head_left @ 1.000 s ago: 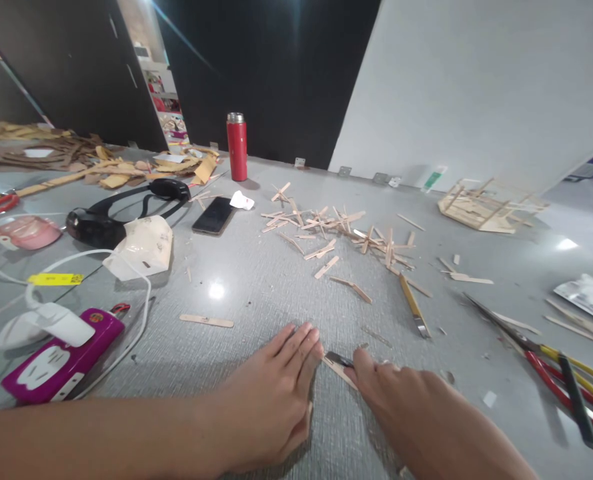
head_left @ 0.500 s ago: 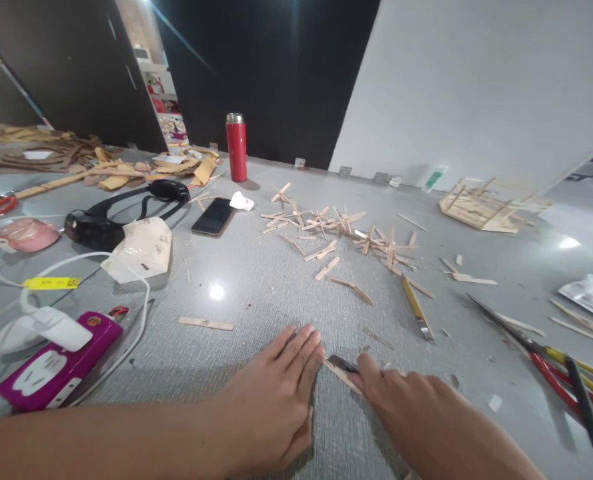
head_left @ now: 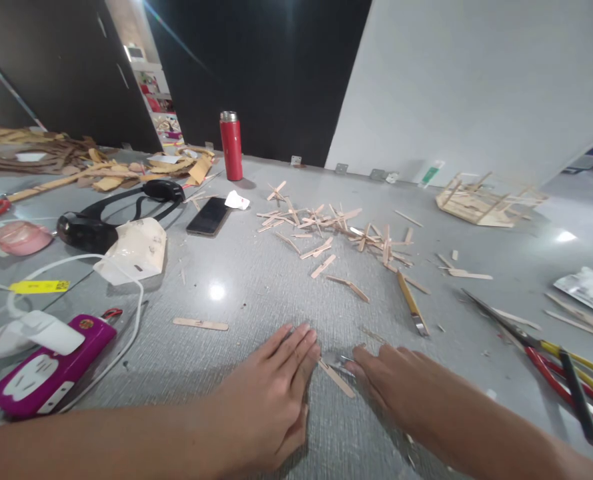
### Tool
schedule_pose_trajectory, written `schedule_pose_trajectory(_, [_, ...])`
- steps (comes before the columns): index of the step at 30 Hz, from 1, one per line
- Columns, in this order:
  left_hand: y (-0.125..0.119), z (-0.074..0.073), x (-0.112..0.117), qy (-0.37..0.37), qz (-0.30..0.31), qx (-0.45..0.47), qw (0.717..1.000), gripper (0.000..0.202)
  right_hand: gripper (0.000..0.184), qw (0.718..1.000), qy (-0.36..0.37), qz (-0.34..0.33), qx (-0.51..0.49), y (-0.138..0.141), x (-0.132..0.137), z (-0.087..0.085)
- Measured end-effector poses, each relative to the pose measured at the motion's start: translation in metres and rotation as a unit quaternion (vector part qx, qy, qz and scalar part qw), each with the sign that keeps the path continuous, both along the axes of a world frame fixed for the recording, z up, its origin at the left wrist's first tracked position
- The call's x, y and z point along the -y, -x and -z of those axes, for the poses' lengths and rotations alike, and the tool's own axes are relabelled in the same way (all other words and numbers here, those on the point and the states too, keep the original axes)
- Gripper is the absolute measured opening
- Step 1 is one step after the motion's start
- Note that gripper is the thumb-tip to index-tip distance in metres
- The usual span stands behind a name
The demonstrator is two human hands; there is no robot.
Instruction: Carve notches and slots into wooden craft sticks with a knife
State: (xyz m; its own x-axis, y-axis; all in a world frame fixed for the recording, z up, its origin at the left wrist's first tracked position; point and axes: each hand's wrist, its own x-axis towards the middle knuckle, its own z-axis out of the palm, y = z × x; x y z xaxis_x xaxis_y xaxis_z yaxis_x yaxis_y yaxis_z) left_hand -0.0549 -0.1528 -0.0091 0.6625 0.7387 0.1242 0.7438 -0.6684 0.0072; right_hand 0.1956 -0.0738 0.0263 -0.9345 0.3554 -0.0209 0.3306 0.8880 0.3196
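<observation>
My left hand [head_left: 281,380] presses down near the front middle of the table, fingers together, over one end of a wooden craft stick [head_left: 339,380]. The stick's other end juts out to the right, with a notch or split showing near the fingertips. Closed fingers of my right hand [head_left: 396,377] hold a craft knife; only a bit of its blade [head_left: 345,360] shows, just right of the stick and apart from it. Its handle is hidden in the hand. Another craft stick [head_left: 201,324] with a mark at its middle lies left of my left hand.
Loose sticks [head_left: 321,223] pile up beyond my hands, with a yellow-handled cutter [head_left: 412,303] nearer. Scissors [head_left: 531,343] lie right, under a black tool [head_left: 579,400]. A wooden frame [head_left: 479,203] stands at back right. Left are a phone [head_left: 209,217], red bottle [head_left: 231,148] and purple power strip [head_left: 51,367].
My right hand has moved the knife up and right off the stick, baring more of it. My left hand keeps its place on the stick. The view has shifted slightly.
</observation>
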Motion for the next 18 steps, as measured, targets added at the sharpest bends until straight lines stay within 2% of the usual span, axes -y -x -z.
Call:
schedule_pose_trajectory(3, [0.000, -0.001, 0.000, 0.001, 0.004, -0.002, 1.000, 0.063, 0.023, 0.998, -0.040, 0.045, -0.004, 0.003, 0.013, 0.007])
schedule_pose_trajectory(6, [0.000, -0.002, 0.000, 0.007, 0.004, -0.003, 1.000, 0.062, 0.037, 0.983, -0.146, 0.111, 0.007, 0.013, 0.036, 0.014])
schedule_pose_trajectory(8, [0.000, -0.002, 0.000, 0.011, 0.004, -0.002, 1.000, 0.062, 0.039, 0.972, -0.192, 0.125, 0.045, 0.019, 0.047, 0.017])
schedule_pose_trajectory(11, [0.000, -0.002, -0.001, 0.013, 0.006, -0.002, 1.000, 0.062, 0.041, 0.968, -0.207, 0.125, 0.074, 0.024, 0.052, 0.014])
schedule_pose_trajectory(15, [-0.001, -0.001, 0.000, 0.001, -0.005, -0.006, 1.000, 0.063, 0.044, 0.976, -0.185, 0.090, 0.064, 0.021, 0.047, 0.006])
schedule_pose_trajectory(18, [-0.002, 0.001, 0.001, -0.006, -0.007, -0.013, 1.000, 0.066, 0.048, 0.974, -0.198, 0.089, 0.065, 0.016, 0.048, 0.009])
